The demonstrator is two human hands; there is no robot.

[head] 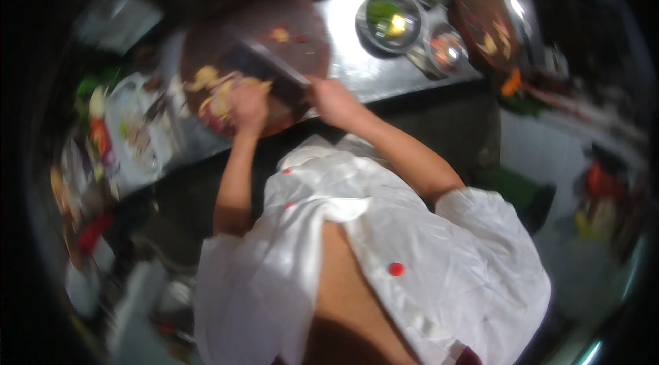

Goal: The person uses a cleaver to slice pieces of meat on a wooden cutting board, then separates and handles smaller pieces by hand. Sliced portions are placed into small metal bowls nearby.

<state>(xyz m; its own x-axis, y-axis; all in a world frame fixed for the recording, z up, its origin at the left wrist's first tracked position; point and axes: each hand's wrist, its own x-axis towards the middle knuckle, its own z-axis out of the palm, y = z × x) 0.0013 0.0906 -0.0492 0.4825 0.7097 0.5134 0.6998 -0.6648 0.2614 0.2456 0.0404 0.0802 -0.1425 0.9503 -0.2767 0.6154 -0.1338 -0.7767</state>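
In my right hand [329, 100] is the handle of a broad-bladed cleaver [273, 63], its blade slanting up and left over a round brown chopping board [304, 20]. My left hand [249, 105] rests at the board's near left part, on pale yellow and reddish pieces of food [219, 100], perhaps raw poultry; blur hides whether its fingers grip any. A few small yellow and red scraps [280, 34] lie farther up the board, beyond the blade.
Metal bowls with green contents [391, 20] and pinkish food [447, 48] stand right of the board on the metal counter [350, 63]. Another board [484, 25] with food lies farther right. A white tray [121, 128] and vegetables [99, 136] are at left.
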